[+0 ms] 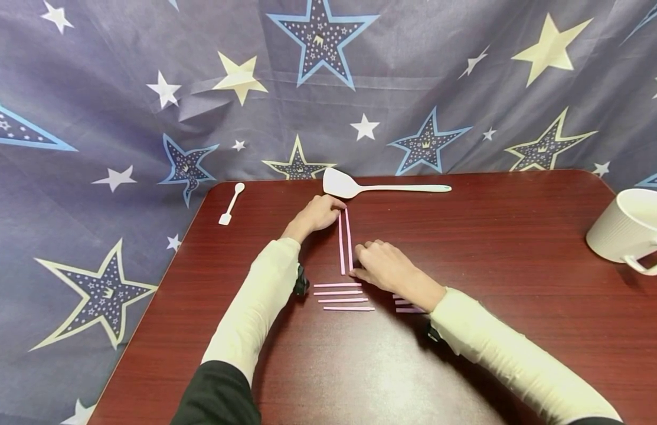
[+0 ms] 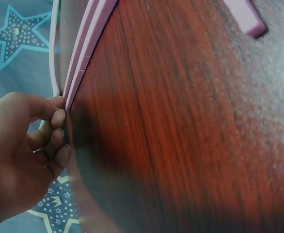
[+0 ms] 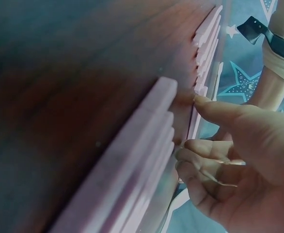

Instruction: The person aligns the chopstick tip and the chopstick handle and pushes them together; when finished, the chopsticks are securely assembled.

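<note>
Two long pink chopsticks [image 1: 341, 245] lie side by side on the table, pointing away from me. At their far ends, my left hand [image 1: 320, 212] pinches a thin tip between thumb and fingers; the left wrist view shows the two tips close together and a seam along each chopstick [image 2: 81, 63]. My right hand [image 1: 386, 265] has its thumb and fingertips around the near end of the right-hand chopstick. Nearer me lies a row of several shorter pink stick pieces [image 1: 345, 300]. A second stack of pieces [image 1: 408, 309] is partly hidden under my right wrist.
Along the table's [image 1: 519, 236] far edge lies a white spatula [image 1: 341, 184]. A small white double-ended spoon [image 1: 232, 203] rests at the far left corner. On the right stands a white ribbed mug [image 1: 631, 227]. A star-patterned cloth [image 1: 413, 71] hangs behind the table.
</note>
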Motion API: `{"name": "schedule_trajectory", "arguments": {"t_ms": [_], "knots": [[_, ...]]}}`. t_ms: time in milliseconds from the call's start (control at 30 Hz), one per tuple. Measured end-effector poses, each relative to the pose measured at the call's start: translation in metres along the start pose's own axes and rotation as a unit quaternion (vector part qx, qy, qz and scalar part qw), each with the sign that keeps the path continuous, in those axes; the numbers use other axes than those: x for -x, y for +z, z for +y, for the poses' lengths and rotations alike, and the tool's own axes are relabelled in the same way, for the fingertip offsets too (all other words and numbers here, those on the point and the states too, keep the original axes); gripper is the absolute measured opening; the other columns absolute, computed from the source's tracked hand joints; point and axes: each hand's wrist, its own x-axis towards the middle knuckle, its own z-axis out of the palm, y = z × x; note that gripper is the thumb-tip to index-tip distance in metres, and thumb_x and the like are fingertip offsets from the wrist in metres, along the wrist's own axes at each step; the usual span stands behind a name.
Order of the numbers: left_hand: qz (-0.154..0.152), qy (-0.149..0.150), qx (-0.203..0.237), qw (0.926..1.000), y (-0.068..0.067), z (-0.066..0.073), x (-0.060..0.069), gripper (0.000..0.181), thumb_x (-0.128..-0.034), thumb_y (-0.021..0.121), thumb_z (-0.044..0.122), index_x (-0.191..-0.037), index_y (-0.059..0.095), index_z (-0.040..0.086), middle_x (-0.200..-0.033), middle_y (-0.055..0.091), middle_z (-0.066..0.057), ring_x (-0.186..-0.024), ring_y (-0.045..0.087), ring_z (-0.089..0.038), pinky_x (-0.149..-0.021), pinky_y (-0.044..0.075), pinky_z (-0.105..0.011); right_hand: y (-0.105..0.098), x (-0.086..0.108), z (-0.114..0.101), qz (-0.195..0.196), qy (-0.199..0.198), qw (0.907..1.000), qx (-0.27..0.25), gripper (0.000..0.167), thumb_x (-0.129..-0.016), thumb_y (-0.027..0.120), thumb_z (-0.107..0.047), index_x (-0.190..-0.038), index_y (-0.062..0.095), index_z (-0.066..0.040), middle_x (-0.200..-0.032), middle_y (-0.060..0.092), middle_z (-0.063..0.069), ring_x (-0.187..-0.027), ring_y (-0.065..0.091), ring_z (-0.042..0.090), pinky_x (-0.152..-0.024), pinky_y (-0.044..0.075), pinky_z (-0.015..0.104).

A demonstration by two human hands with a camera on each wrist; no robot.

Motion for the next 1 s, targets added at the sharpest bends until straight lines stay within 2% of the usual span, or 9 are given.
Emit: {"name": "schedule_trajectory", "arguments": {"t_ms": [200,300,400,500,733,867,1000], "knots": [[0.018,-0.006,-0.015,0.9997,-0.006,0.001,0.002,0.037,-0.0986,0.054,0.011,-0.131,0.072,0.009,-0.134,0.067,-0.010,-0.124,0.060,-0.033,-0.105,0.044,-0.046,-0.004,0.005,0.004,0.006,-0.003,1.0000,0.000,0.038,-0.089,0.082,-0.034,-0.082,0.062,-0.002,-0.079,0.063,0.014,-0.074,0.066,0.037,-0.066,0.056,0.047],[0.029,-0.004,-0.020,0.9994,-0.012,0.002,0.005,0.037,-0.0982,0.054,0.011,-0.131,0.071,0.010,-0.132,0.068,-0.010,-0.122,0.060,-0.032,-0.105,0.042,-0.049,-0.009,0.010,0.008,0.010,-0.003,0.9999,-0.013,0.038,-0.090,0.081,-0.034,-0.083,0.062,-0.003,-0.079,0.062,0.013,-0.075,0.065,0.037,-0.067,0.056,0.048],[0.050,0.014,-0.011,0.9986,-0.018,0.004,0.010,0.036,-0.0969,0.055,0.011,-0.128,0.072,0.008,-0.123,0.072,-0.010,-0.114,0.062,-0.031,-0.101,0.044,-0.048,-0.016,0.017,0.013,0.009,0.007,0.9992,-0.038,0.036,-0.092,0.079,-0.034,-0.084,0.063,-0.003,-0.078,0.060,0.010,-0.076,0.064,0.036,-0.069,0.054,0.048],[0.074,0.044,0.004,0.9963,-0.023,0.009,0.019,0.034,-0.0946,0.057,0.009,-0.124,0.074,0.006,-0.116,0.073,-0.011,-0.109,0.062,-0.033,-0.097,0.045,-0.048,-0.022,0.028,0.021,0.015,0.018,0.9979,-0.060,0.033,-0.093,0.078,-0.032,-0.084,0.063,-0.004,-0.077,0.057,0.007,-0.075,0.061,0.033,-0.070,0.053,0.047],[0.113,0.122,0.052,0.9848,-0.031,0.022,0.059,0.026,-0.0941,0.060,0.008,-0.113,0.076,0.001,-0.103,0.073,-0.014,-0.095,0.061,-0.031,-0.091,0.043,-0.046,-0.030,0.059,0.040,0.039,0.031,0.9937,-0.101,0.027,-0.091,0.080,-0.027,-0.089,0.066,-0.004,-0.082,0.062,0.006,-0.077,0.061,0.030,-0.072,0.052,0.046],[0.118,0.144,0.076,0.9796,-0.029,0.025,0.088,0.021,-0.0963,0.063,0.010,-0.109,0.077,0.002,-0.096,0.072,-0.010,-0.089,0.059,-0.029,-0.084,0.044,-0.043,-0.037,0.078,0.048,0.042,0.041,0.9911,-0.120,0.022,-0.092,0.079,-0.025,-0.091,0.068,-0.005,-0.083,0.064,0.004,-0.080,0.061,0.027,-0.072,0.052,0.044],[0.118,0.159,0.094,0.9756,-0.023,0.026,0.118,0.018,-0.0966,0.066,0.013,-0.106,0.078,0.004,-0.095,0.072,-0.006,-0.092,0.059,-0.030,-0.084,0.045,-0.044,-0.044,0.097,0.053,0.045,0.061,0.9887,-0.129,0.018,-0.092,0.079,-0.022,-0.091,0.068,-0.008,-0.083,0.063,0.001,-0.081,0.061,0.024,-0.072,0.052,0.044]]}}
